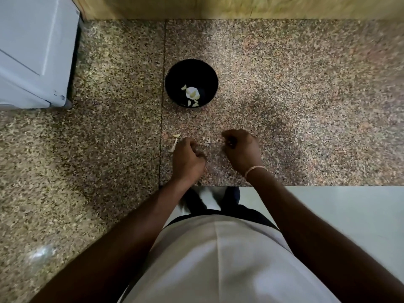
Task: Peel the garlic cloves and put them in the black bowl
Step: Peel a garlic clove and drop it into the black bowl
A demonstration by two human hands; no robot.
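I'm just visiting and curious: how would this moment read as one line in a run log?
stage: peeling | left hand: curled, contents hidden | right hand: curled, contents hidden | black bowl: holds garlic pieces | countertop: peel scraps

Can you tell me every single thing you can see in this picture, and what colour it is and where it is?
black bowl: one, black, on the countertop beyond the hands.
garlic cloves: several, pale white and yellowish, inside the bowl.
garlic skins: a few, pale, on the countertop by the left hand.
countertop: one, speckled brown and pink stone.
appliance: one, white, far left corner.
bracelet: one, pale, on the right wrist.
shirt: one, white, bottom middle.
left hand: one, fingers curled; what they hold is hidden.
right hand: one, fingers curled; what they hold is hidden.
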